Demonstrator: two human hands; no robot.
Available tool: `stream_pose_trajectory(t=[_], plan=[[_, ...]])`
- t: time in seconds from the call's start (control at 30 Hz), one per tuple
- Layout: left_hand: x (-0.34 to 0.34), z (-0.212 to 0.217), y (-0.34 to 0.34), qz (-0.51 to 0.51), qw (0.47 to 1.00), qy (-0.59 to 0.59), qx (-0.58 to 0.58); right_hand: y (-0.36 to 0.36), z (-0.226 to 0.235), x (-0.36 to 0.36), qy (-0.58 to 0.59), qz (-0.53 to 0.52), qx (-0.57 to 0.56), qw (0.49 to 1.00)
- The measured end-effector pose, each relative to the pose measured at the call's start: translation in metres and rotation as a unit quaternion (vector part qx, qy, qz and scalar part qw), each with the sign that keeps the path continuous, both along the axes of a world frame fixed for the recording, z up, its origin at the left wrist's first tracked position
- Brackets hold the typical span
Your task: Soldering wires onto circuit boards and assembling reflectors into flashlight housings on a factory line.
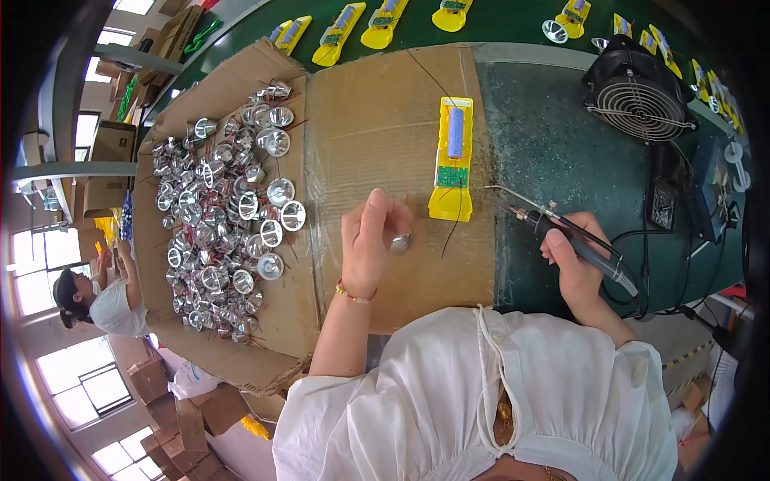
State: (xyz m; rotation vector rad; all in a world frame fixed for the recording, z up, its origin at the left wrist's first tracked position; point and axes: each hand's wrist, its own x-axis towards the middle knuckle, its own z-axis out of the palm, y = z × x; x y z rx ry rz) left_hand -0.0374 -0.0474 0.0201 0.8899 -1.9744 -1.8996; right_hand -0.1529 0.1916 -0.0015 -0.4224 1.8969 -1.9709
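Head view: yellow casing (439,207) lies open side up on the cardboard sheet (377,120), near its right edge, between the two hands and a little beyond them. Long axis runs away from the wearer, leaning slightly right at the far end; broad flared end points to the wearer, narrow end away. Blue cell (455,132) lies along that axis, green circuit board (452,177) between cell and flare. One dark wire leaves the far end up and left; another trails over the flare onto the cardboard. Right hand (579,255): grip closed around the soldering iron (589,260), which slants up and left, tip just beside the casing, apart from it; a thin metal tube (521,196) runs alongside. Left hand (370,236): grip curled on a small silver cup (400,242); fingertips blurred, cup mostly covered, its facing unreadable. Cardboard box (281,337) at left holds heaped silver reflectors (271,267), lower ones buried. Further yellow casings (377,36) along the green surface (545,104), some cut by the upper rim. Right palm side hidden; solder joints too small to make out.
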Motion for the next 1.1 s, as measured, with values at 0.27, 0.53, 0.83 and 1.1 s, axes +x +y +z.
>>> stream_pose_trajectory(t=[0.27, 0.53, 0.83, 1.1], plan=[[-0.014, -0.013, 0.012, 0.01, 1.0, -0.013, -0.017, -0.015, 0.001, -0.001, 0.025, 0.024, -0.001, 0.999], [-0.022, -0.021, 0.014, 0.023, 0.998, -0.028, -0.051, -0.022, -0.003, -0.004, 0.058, 0.028, 0.018, 0.998], [-0.034, -0.021, 0.026, 0.017, 0.966, -0.01, -0.259, -0.036, -0.009, -0.003, 0.046, 0.021, 0.011, 0.999], [-0.038, -0.024, 0.028, 0.021, 0.948, 0.002, -0.317, -0.038, -0.013, -0.003, 0.018, 0.029, 0.0, 0.999]])
